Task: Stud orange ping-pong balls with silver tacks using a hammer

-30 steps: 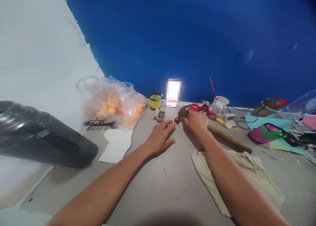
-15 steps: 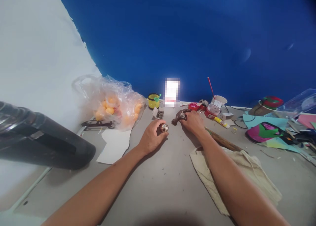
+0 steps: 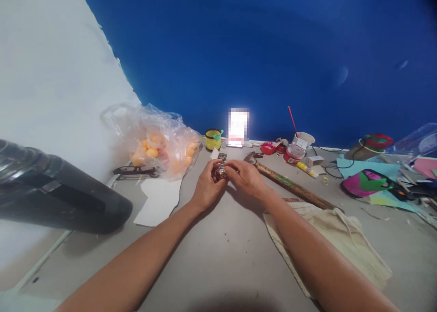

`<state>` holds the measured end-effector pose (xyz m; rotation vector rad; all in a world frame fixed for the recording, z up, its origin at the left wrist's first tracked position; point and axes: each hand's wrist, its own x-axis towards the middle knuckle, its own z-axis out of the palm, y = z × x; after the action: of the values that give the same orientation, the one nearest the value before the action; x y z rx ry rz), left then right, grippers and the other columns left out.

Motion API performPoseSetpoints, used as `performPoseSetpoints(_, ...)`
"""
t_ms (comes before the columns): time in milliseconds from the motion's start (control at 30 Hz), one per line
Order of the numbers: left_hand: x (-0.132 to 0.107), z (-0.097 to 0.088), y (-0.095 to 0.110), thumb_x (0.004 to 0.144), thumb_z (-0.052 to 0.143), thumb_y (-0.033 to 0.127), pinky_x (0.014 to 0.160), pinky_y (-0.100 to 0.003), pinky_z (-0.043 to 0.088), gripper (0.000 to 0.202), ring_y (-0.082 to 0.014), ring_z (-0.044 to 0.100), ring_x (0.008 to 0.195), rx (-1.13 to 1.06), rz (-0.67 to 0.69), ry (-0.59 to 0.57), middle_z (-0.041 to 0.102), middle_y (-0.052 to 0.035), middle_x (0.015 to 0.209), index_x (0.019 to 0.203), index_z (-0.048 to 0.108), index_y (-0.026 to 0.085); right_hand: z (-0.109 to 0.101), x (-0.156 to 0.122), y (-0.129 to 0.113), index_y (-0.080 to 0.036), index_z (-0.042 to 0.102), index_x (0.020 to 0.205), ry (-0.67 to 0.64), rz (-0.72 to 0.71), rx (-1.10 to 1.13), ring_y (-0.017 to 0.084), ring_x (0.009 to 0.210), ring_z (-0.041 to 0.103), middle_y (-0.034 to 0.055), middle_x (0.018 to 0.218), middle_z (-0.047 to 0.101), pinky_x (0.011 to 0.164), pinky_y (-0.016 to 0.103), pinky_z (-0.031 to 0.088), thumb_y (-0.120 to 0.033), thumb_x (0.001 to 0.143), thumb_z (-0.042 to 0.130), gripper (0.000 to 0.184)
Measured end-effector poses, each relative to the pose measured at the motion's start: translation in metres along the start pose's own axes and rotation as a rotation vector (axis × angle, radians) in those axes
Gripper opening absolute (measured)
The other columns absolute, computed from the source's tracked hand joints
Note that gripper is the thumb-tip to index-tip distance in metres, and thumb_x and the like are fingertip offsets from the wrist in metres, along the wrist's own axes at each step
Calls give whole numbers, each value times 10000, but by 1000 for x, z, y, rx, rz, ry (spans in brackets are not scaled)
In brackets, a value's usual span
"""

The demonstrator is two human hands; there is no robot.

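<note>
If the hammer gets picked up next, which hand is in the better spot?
Probably the right hand: the hammer lies close by, on its side. The left hand is farther away and curled around the shiny ball.

A ball (image 3: pixel 221 172) sits between the left hand (image 3: pixel 208 184) and right hand (image 3: pixel 247 178), before a small box (image 3: pixel 222 158) on the tabletop (image 3: pixel 218 266). A hammer (image 3: pixel 290 183) lies rightward, behind a cloth bag (image 3: pixel 334 239); leftward, a plastic bag (image 3: pixel 160 141) lies behind paper (image 3: pixel 160 200).
</note>
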<state>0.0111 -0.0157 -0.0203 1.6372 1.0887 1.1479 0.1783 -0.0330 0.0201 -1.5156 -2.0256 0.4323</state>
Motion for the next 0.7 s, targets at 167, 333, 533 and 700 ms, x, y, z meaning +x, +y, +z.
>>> performPoseSetpoints(167, -4, -2, 8, 711, 630, 105, 1043, -429, 521, 514, -243, 673, 1138, 70, 85, 43, 692, -91, 1256, 1217, 614, 197, 11, -4, -6, -209, 657, 1304, -49, 29, 208, 222, 909, 668, 69, 1082, 761, 807, 332, 467, -315, 919, 632, 401)
performPoseSetpoints(333, -2, -4, 18, 756, 704, 202, 847, -343, 584, 448, -194, 700, 929, -101, 24, 51, 715, -68, 1121, 1199, 632, 205, 9, 1, 1, -190, 698, 1237, 0, 10, 567, 183, 844, 665, 51, 1023, 760, 776, 319, 514, -273, 842, 653, 405)
performPoseSetpoints(533, 1, -4, 18, 843, 707, 331, 711, -313, 583, 298, -157, 683, 743, -374, -163, 19, 752, -64, 1002, 1101, 696, 183, 11, 3, 11, -204, 709, 1138, 99, 46, 609, 197, 875, 680, 55, 1034, 755, 766, 331, 545, -300, 771, 724, 380)
performPoseSetpoints(700, 3, -3, 17, 818, 777, 361, 952, -389, 560, 321, -233, 711, 1016, -351, -155, -32, 782, -89, 1084, 1077, 774, 172, 12, 0, 10, -212, 720, 1115, 138, -23, 255, 216, 962, 667, 65, 1075, 757, 896, 359, 515, -240, 817, 683, 301)
